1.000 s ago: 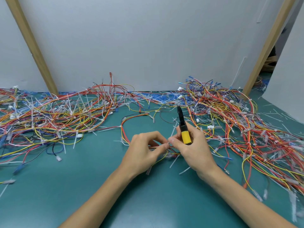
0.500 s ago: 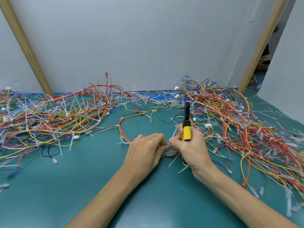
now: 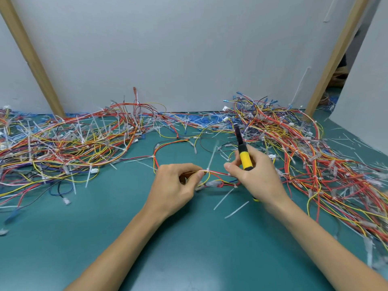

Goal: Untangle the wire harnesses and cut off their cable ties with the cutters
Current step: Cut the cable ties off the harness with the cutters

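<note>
A small harness of red, yellow and white wires (image 3: 218,173) stretches between my two hands above the green table (image 3: 189,248). My left hand (image 3: 176,187) pinches it just left of a white cable tie (image 3: 211,159) that sticks upward. My right hand (image 3: 255,177) grips the yellow-handled cutters (image 3: 244,157), their black jaws pointing up and away, while its thumb and forefinger pinch the same wires. The harness loops back behind the hands in a red and yellow arc (image 3: 165,145).
A big tangle of harnesses (image 3: 69,143) covers the left of the table, another pile (image 3: 315,160) the right. Cut white ties (image 3: 236,210) lie near my right wrist. A white wall (image 3: 189,59) with two slanted wooden posts (image 3: 31,57) closes the back.
My hands have drawn apart, stretching the wires between them and exposing the upright cable tie. The cutters have tilted slightly left in my right hand.
</note>
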The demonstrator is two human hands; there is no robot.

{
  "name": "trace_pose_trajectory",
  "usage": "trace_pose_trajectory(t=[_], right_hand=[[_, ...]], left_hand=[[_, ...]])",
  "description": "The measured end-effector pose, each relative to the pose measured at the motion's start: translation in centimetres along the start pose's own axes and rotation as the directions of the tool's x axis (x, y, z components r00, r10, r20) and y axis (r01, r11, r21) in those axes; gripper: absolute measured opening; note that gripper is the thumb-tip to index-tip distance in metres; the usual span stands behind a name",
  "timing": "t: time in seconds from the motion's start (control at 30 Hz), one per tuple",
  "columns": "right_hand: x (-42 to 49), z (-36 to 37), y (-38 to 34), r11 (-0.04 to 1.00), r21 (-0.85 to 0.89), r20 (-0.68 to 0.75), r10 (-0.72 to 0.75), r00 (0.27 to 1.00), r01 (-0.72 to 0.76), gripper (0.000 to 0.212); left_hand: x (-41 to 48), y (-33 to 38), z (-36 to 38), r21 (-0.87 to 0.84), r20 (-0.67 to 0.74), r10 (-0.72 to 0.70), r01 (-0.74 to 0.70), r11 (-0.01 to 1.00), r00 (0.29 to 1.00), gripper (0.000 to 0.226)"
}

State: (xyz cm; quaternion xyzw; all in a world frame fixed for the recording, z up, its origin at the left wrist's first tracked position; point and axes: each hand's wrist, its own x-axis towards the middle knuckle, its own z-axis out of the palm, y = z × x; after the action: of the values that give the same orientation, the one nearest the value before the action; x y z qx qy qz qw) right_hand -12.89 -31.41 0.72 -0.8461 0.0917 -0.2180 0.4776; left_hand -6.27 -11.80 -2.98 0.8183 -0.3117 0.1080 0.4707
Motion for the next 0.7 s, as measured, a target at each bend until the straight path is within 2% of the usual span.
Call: trace_pose_trajectory(t=[0.07, 0.13, 0.23, 0.3, 0.4, 0.53, 0.7], right_hand=[[0.2, -0.9, 0.2, 0.932, -0.32, -0.008, -0.184, 0.983, 0.172, 0.019], [0.4, -1.9, 0.1, 0.838, -0.469, 0.066, -0.283, 0.957, 0.281, 0.022], [0.4, -2.5, -0.2, 0.754, -0.587, 0.147, -0.26, 0.954, 0.296, 0.032], [0.2, -2.4, -0.1, 0.655, -0.688, 0.194, -0.248, 0.949, 0.312, 0.041], [0.0, -1.9, 0.1, 0.589, -0.75, 0.22, -0.205, 0.954, 0.3, 0.044], [-0.1, -1.4, 0.2, 0.578, -0.776, 0.185, -0.173, 0.967, 0.252, 0.044], [-0.2, -1.2, 0.5, 0.587, -0.763, 0.181, -0.207, 0.961, 0.27, 0.041]], left_hand=[[0.2, -0.6, -0.6, 0.043, -0.054, -0.012, 0.014, 0.999, 0.998, 0.012], [0.4, -0.8, -1.2, 0.071, -0.091, 0.006, 0.001, 0.997, 0.996, 0.011], [0.4, -0.9, -1.6, 0.137, -0.103, 0.087, -0.072, 0.988, 0.991, 0.012], [0.4, -0.7, -1.6, 0.192, -0.103, 0.146, -0.124, 0.974, 0.984, 0.012], [0.2, -0.4, -1.6, 0.263, -0.107, 0.206, -0.172, 0.949, 0.973, 0.01], [0.1, 0.0, -1.5, 0.297, -0.094, 0.241, -0.204, 0.933, 0.966, 0.008], [0.0, 0.1, -1.4, 0.339, -0.083, 0.285, -0.241, 0.909, 0.955, 0.008]])
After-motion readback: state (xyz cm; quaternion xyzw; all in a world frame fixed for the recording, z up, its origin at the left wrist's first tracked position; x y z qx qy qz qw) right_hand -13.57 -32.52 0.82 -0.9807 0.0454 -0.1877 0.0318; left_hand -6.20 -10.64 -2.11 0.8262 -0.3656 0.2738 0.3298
